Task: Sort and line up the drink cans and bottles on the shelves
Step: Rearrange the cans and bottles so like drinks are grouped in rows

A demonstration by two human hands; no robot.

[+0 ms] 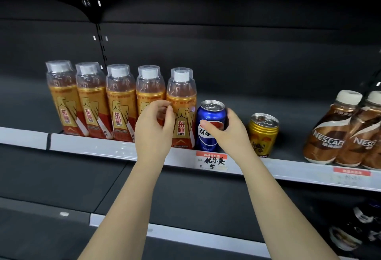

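Several orange energy-drink bottles (90, 103) with clear caps stand in a row on the left of the shelf (92, 147). My left hand (153, 134) is in front of the fourth bottle with its fingers curled. Its thumb lies at the left side of the fifth bottle (182, 115), and I cannot see whether it grips either one. Right beside the fifth bottle stands a blue Pepsi can (209, 113). My right hand (228, 134) grips it, thumb across the front and fingers round its right side.
A gold Red Bull can (262, 134) stands alone to the right of my right hand. Brown Nescafe bottles (329, 134) crowd the shelf's far right. A handwritten price tag (212, 160) hangs on the shelf rail. Dark items (354, 228) lie on the lower shelf at the right.
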